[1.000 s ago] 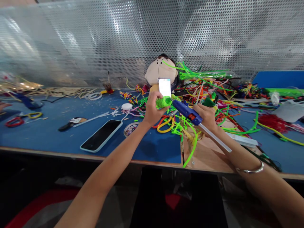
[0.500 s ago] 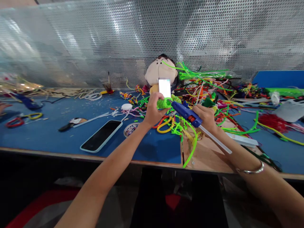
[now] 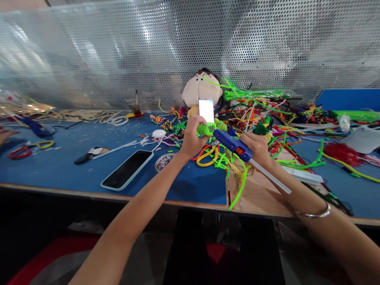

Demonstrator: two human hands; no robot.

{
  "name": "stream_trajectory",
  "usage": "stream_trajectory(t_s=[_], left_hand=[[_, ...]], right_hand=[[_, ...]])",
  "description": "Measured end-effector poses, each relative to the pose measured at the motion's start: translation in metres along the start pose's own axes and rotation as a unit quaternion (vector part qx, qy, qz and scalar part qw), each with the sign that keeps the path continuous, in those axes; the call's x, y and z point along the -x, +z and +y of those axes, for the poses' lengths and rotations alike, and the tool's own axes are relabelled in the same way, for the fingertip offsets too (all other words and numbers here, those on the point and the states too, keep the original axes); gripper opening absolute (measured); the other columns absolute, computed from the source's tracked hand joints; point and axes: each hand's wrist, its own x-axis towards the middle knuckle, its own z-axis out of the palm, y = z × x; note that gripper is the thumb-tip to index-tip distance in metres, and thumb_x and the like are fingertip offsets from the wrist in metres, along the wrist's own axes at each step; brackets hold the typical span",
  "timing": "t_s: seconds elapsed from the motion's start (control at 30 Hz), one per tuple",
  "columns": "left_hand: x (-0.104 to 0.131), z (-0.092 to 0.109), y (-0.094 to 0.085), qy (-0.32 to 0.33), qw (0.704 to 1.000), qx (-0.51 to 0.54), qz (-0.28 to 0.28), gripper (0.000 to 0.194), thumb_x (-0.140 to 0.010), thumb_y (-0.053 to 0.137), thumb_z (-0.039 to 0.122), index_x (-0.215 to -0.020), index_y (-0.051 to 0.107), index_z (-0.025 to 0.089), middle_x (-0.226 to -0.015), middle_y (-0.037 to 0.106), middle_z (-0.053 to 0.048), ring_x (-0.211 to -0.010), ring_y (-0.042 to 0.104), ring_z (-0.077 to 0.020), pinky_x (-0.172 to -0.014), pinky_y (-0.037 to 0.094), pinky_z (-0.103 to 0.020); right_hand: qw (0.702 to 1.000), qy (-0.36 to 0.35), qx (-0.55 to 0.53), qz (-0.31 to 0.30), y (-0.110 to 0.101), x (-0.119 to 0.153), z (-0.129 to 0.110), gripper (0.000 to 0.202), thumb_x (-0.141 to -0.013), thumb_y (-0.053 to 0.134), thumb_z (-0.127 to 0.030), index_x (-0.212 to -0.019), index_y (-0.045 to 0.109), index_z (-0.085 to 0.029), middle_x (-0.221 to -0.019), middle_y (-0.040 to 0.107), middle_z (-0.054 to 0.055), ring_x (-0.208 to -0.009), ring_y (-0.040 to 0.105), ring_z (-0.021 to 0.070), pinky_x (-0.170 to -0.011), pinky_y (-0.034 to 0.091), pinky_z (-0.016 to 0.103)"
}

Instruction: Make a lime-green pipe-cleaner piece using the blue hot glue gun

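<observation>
1. Another person's hand point(image 3: 4, 135) rests at the far left of a cluttered blue desk point(image 3: 74, 174), beyond red-and-yellow scissors point(image 3: 20, 152).
2. A smartphone point(image 3: 127, 170) in a pale case lies face up.
3. The left hand point(image 3: 190, 138) grips a bright green fuzzy piece point(image 3: 204, 129) between thumb and fingers, before a plush doll point(image 3: 202, 89).
4. The right hand point(image 3: 256, 147) clasps a blue glue gun point(image 3: 231, 143), nozzle at the piece.
5. Colorful pipe cleaners point(image 3: 316, 163) sprawl to the right.

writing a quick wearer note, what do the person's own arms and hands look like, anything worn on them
Both forearms are bare, with no sleeves in view. The right arm wears a shiny silver bangle near the wrist. The left hand and right hand are ungloved.
</observation>
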Motion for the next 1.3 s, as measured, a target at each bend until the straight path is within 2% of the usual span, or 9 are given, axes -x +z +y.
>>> stream_trajectory(t_s=[0.3, 0.53, 0.8, 0.9, 1.03, 1.13, 1.23, 1.3], left_hand=[[-0.0011, -0.0010, -0.0010, 0.013, 1.000, -0.009, 0.012, 0.031, -0.067, 0.064, 0.011, -0.087, 0.044, 0.023, -0.088, 0.052, 0.000, -0.086, 0.050, -0.0170, -0.078, 0.043, -0.032], [-0.0012, -0.0004, -0.0021, -0.009, 1.000, -0.002, 0.010, 0.035, -0.064, 0.064, 0.004, -0.088, 0.045, 0.023, -0.090, 0.053, -0.001, -0.088, 0.051, -0.0181, -0.079, 0.044, -0.035], [-0.0008, -0.0028, -0.0023, -0.012, 1.000, -0.003, 0.012, 0.032, -0.067, 0.064, 0.008, -0.089, 0.046, 0.023, -0.092, 0.053, -0.001, -0.090, 0.052, -0.0182, -0.082, 0.045, -0.036], [0.0001, -0.0046, -0.0013, -0.023, 1.000, -0.003, 0.019, 0.032, -0.067, 0.064, 0.009, -0.089, 0.046, 0.023, -0.091, 0.053, -0.001, -0.091, 0.053, -0.0187, -0.081, 0.047, -0.037], [0.0010, -0.0053, -0.0003, -0.071, 0.997, 0.010, 0.028, 0.035, -0.066, 0.070, 0.013, -0.091, 0.046, 0.023, -0.091, 0.052, -0.001, -0.089, 0.054, -0.0183, -0.077, 0.049, -0.036], [0.0007, -0.0045, 0.0004, -0.097, 0.994, 0.030, 0.038, 0.037, -0.067, 0.074, 0.020, -0.092, 0.047, 0.023, -0.089, 0.051, 0.000, -0.084, 0.054, -0.0154, -0.072, 0.050, -0.032], [0.0002, -0.0031, 0.0015, -0.118, 0.991, 0.053, 0.046, 0.038, -0.067, 0.075, 0.026, -0.092, 0.047, 0.023, -0.088, 0.050, 0.000, -0.082, 0.055, -0.0136, -0.065, 0.049, -0.026], [0.0001, -0.0024, 0.0022, -0.131, 0.988, 0.071, 0.046, 0.039, -0.067, 0.076, 0.030, -0.092, 0.047, 0.022, -0.088, 0.051, 0.001, -0.083, 0.056, -0.0130, -0.063, 0.049, -0.024]], right_hand=[[1.000, -0.010, -0.006, -0.007, -0.0001, -0.0003, -0.0004, 0.026, -0.087, 0.042, -0.022, -0.060, 0.040, -0.020, -0.053, 0.037, -0.002, -0.046, 0.030, 0.0096, -0.045, 0.023, 0.024], [1.000, -0.023, -0.014, -0.002, 0.0003, -0.0001, 0.0007, 0.025, -0.086, 0.042, -0.021, -0.061, 0.039, -0.020, -0.053, 0.037, -0.002, -0.046, 0.030, 0.0096, -0.045, 0.022, 0.024], [0.999, -0.038, -0.019, 0.006, 0.0001, 0.0002, 0.0003, 0.023, -0.084, 0.045, -0.017, -0.062, 0.040, -0.020, -0.053, 0.037, -0.003, -0.046, 0.032, 0.0091, -0.045, 0.023, 0.023], [0.999, -0.027, -0.025, -0.010, -0.0004, -0.0001, 0.0007, 0.022, -0.083, 0.045, -0.018, -0.062, 0.042, -0.020, -0.053, 0.038, -0.003, -0.046, 0.032, 0.0092, -0.046, 0.023, 0.023], [0.998, 0.005, -0.033, -0.048, -0.0005, 0.0006, 0.0017, 0.023, -0.084, 0.042, -0.022, -0.062, 0.046, -0.019, -0.053, 0.041, -0.001, -0.046, 0.034, 0.0099, -0.047, 0.024, 0.024], [0.997, 0.014, -0.048, -0.056, -0.0008, 0.0019, 0.0025, 0.023, -0.087, 0.041, -0.025, -0.068, 0.053, -0.018, -0.058, 0.050, 0.001, -0.049, 0.041, 0.0103, -0.049, 0.029, 0.023], [0.997, 0.020, -0.059, -0.041, -0.0011, 0.0034, 0.0031, 0.023, -0.089, 0.042, -0.028, -0.078, 0.059, -0.017, -0.072, 0.063, 0.005, -0.060, 0.054, 0.0117, -0.054, 0.037, 0.022], [0.997, 0.031, -0.061, -0.025, -0.0010, 0.0043, 0.0036, 0.022, -0.089, 0.044, -0.030, -0.084, 0.061, -0.016, -0.080, 0.066, 0.007, -0.067, 0.059, 0.0136, -0.058, 0.040, 0.023]])
